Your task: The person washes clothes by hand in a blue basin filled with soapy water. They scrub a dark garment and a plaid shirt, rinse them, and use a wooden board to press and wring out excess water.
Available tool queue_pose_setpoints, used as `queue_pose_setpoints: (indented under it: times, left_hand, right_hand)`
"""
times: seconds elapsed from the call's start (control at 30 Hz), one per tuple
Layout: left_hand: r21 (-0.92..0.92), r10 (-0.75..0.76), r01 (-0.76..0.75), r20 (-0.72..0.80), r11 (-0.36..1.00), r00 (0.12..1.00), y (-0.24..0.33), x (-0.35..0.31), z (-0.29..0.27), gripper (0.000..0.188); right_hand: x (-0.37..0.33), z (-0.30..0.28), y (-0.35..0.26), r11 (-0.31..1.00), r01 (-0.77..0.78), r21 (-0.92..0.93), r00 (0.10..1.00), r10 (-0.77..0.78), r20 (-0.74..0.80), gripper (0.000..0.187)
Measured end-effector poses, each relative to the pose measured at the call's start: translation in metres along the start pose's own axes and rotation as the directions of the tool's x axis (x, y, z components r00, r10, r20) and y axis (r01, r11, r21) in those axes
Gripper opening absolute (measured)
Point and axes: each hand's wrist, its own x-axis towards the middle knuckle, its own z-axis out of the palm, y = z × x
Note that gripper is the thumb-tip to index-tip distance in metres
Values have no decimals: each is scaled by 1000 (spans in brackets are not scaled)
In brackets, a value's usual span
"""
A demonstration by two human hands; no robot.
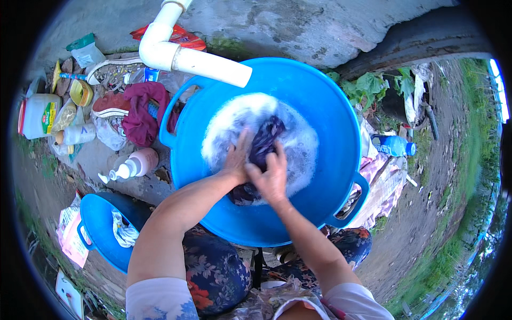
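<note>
At the lower edge we see our pale sleeves (pixel 160 300), with the dark floral trousers (pixel 218 274) between them, close to the near rim of a big blue tub (pixel 341 133). Our bare forearms reach over that rim. Inside, our left hand (pixel 238 156) lies along the left side of a dark wet cloth (pixel 266 140), and our right hand (pixel 271 173) meets it from the right, thumb standing apart from the fingers; whether either hand grips the cloth, we cannot tell. The cloth sits mid-tub among white suds (pixel 303 138). Left of the tub we find a smaller blue tub (pixel 101 226) and a pink pump bottle (pixel 143 161); farther off, a crumpled maroon cloth (pixel 141 120). A white pipe (pixel 210 66) juts over the far rim, before a grey wall (pixel 298 26).
</note>
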Motion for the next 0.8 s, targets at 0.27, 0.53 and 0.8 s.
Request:
queue_pose_setpoints:
  times: [0.27,0.53,0.8]
  left_hand:
    - [-79,66,-66,-6,995,998,23,2,-29,126]
    - [184,3,-14,58,983,998,4,5,17,62]
    - [-108,44,-49,-56,993,997,8,6,-9,67]
  right_hand:
    - [117,6,58,955,-250,159,968,247,41,39]
    - [9,13,-14,937,65,-344,997,-45,66,42]
    - [118,-5,45,957,-290,0,947,287,-141,35]
